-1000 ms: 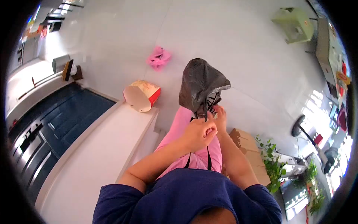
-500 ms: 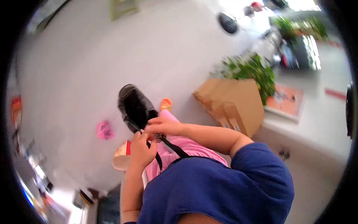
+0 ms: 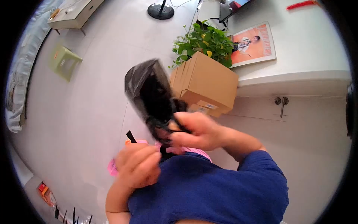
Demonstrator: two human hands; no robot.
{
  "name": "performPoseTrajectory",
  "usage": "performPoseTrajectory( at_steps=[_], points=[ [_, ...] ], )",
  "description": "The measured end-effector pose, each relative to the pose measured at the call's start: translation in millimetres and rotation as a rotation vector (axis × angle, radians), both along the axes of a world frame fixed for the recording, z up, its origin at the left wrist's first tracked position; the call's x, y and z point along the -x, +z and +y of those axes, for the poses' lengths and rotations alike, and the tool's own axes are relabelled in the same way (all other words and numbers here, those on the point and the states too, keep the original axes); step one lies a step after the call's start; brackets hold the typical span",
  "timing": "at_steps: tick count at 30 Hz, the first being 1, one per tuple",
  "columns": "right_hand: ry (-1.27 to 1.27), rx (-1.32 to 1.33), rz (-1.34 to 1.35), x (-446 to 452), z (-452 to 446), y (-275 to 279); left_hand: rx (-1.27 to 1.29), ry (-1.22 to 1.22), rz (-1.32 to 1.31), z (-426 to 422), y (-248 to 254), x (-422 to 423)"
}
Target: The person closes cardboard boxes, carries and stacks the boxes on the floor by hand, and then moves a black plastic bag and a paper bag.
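Note:
A dark, see-through bag [image 3: 136, 87] with a black mass inside hangs open in front of my body. My right hand [image 3: 201, 130] is closed on the bag's near edge, thumb and fingers pinching dark material, somewhat blurred. My left hand [image 3: 138, 164] is curled into a fist at the lower left, smeared by motion. A short black strap [image 3: 131, 136] sticks up just beyond that fist; whether the fingers grip it is hard to see. Pink cloth [image 3: 197, 152] shows beneath the hands, in front of my blue shirt [image 3: 209, 186].
Brown cardboard boxes [image 3: 212, 84] stand just beyond my right hand, with a leafy plant [image 3: 207, 43] behind them. An orange picture [image 3: 253, 44] lies on the white counter [image 3: 298, 56]. A green stool [image 3: 65, 61] and a round black stand base [image 3: 160, 12] are on the floor.
My view has turned toward the right. My hands, close together before, have moved apart. The dark bag has come up nearer, now held by my right hand.

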State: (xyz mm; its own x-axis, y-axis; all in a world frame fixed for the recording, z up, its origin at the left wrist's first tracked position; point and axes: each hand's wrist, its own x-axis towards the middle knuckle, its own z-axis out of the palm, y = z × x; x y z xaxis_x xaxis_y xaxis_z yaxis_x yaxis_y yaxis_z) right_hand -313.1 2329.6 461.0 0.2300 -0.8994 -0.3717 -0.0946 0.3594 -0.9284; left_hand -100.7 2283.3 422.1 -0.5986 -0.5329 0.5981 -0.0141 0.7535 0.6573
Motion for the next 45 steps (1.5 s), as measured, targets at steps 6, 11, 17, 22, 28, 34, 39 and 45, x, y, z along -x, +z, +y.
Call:
performPoseTrajectory(
  at_steps=[6,11,17,22,28,34,39,45],
  points=[
    [-0.771,0.266,-0.005,79,53,107,-0.054,0.165,-0.029,-34,-21,-4],
    [-0.704,0.236,0.234,166,53,123,-0.309,0.231,-0.185,-19,-76,-22],
    [-0.909,0.041,0.238,260,70,69,-0.520,0.344,-0.423,3,-131,-54],
    [-1.137,-0.143,0.380,346,96,-1,-0.670,0.466,-0.672,40,-184,-105],
    [-1.192,-0.216,0.490,440,135,-11,-1.070,0.746,-0.923,123,-227,-189],
    [-1.173,-0.426,1.034,547,156,-74,-1.374,1.058,-0.945,228,-238,-218],
    [-0.879,-0.698,1.176,575,117,-84,-1.642,1.179,-0.821,314,-238,-181],
    [-0.623,-0.681,1.526,520,47,-69,-1.909,1.336,-0.493,390,-254,-140]
  ],
)
